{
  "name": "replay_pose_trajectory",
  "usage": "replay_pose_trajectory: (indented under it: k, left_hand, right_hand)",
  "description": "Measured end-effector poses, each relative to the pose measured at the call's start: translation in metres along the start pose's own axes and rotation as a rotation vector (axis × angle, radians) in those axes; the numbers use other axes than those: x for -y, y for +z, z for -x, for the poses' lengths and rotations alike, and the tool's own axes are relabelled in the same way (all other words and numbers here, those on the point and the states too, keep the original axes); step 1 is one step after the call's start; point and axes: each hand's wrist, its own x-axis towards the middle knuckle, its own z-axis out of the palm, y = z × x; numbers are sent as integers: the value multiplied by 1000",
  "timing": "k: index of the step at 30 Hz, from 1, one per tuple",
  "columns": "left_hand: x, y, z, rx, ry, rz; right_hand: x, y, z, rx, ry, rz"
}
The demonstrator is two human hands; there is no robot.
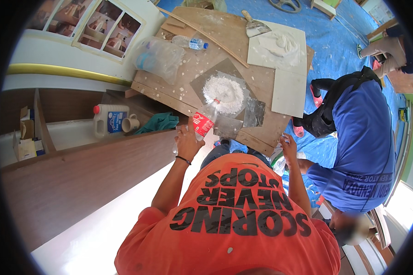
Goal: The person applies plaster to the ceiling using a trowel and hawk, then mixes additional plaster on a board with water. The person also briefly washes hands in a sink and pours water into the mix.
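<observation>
My left hand (188, 140) is wrapped round a clear plastic soda bottle (203, 123) with a red label. The bottle is tilted, its reddish top over a ring-shaped mound of white powder (220, 87). Under the powder lies a dark square board (202, 76) on a wooden worktable (170, 98). Beside the powder, nearer me, are a dark, smeared flat plate (254, 113) and a greyish flat piece (227, 127). My right hand (287, 147) is at the table's near right corner, its fingers loosely bent and apart, with nothing clearly visible in them.
A putty knife (257, 28) and more white powder (280, 44) rest on a pale board (289, 91). A water bottle (188, 42) and plastic bag (158, 57) lie at the table's left. A jug (109, 120) and mug (130, 123) stand in the shelf. A co-worker in blue (362, 133) bends close at right.
</observation>
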Motion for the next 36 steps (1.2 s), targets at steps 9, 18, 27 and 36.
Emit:
replay_pose_trajectory:
  k: [9, 18, 27, 36]
  left_hand:
    - [-5, -7, -3, -19, -64, -32]
    - [-14, -8, 4, 30, -32, -41]
    - [-15, -7, 11, 42, -19, -20]
    - [-10, -15, 5, 33, -73, 6]
  right_hand:
    - [4, -2, -8, -1, -3, -17]
    - [-10, -1, -12, -6, 8, -26]
    - [7, 0, -7, 3, 53, -44]
    - [-8, 4, -16, 25, -38, -12]
